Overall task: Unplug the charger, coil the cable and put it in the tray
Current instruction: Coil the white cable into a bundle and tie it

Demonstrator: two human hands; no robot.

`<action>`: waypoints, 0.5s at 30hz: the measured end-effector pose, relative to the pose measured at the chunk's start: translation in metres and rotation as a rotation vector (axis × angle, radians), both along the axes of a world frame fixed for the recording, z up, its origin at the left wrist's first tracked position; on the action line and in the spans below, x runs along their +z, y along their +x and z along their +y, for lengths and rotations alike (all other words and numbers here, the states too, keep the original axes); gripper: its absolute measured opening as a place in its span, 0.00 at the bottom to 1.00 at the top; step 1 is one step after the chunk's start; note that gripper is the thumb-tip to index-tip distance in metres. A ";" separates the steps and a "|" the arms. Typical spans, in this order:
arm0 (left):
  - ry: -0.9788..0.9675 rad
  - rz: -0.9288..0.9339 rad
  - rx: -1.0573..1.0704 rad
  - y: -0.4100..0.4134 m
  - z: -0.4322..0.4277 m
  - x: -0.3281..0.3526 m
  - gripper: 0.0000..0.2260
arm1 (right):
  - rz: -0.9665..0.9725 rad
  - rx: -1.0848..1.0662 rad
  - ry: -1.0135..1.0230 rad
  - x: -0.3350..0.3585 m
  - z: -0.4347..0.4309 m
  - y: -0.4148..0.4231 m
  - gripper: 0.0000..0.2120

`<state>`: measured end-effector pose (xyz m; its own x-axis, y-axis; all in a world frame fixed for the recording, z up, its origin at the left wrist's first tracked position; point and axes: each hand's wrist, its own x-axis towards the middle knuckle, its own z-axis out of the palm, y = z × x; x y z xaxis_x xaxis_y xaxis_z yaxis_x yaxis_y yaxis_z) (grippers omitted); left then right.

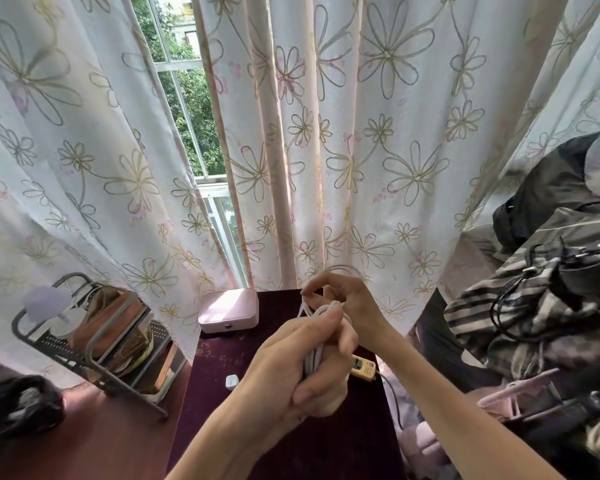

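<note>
Cable [312,358] loops are getting bunched up in front of a big flowery curtain [361,133], over a dark purple table [208,403]. The left hand [291,372] is squeezing the white bunch in a fist. Its fingers [321,325] are curling right round the strands, so the loops are not springing apart. The right hand [349,301] is working just above those fingers. Its thumb and first finger are pinching the cable at the top of the bunch, and its other fingers are lifting out of the way. I think it is guiding the loose part round for one more loop.

The bunch is standing up and down inside the fist. Its long side is running from the bottom of the left hand up to the right fingertips. The round ends are pointing up and away, toward the curtain.

A pink box [228,310] is sitting left of the right fingers. A yellow power strip [362,366] is lying just right of the left fingers. A small white charger block [230,380] is resting alone, left of the left hand, so the unplugging is looking done. I cannot tell which thing is the tray.
</note>
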<state>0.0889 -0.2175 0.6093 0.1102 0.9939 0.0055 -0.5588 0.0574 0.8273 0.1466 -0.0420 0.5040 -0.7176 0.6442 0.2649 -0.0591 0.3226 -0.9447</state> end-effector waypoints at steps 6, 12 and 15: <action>0.102 -0.103 0.009 -0.004 0.003 0.009 0.17 | -0.139 -0.111 -0.017 -0.026 -0.003 0.006 0.06; 0.150 -0.043 0.135 -0.022 0.009 0.019 0.19 | -0.323 -0.155 0.031 -0.073 0.008 0.033 0.14; 0.127 0.016 0.187 -0.024 0.014 0.016 0.19 | -0.372 -0.083 0.025 -0.076 0.005 0.038 0.08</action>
<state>0.0654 -0.2032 0.6251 -0.0744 0.9885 0.1317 -0.5368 -0.1510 0.8301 0.1846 -0.0373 0.4278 -0.7135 0.7005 0.0125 0.3132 0.3350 -0.8886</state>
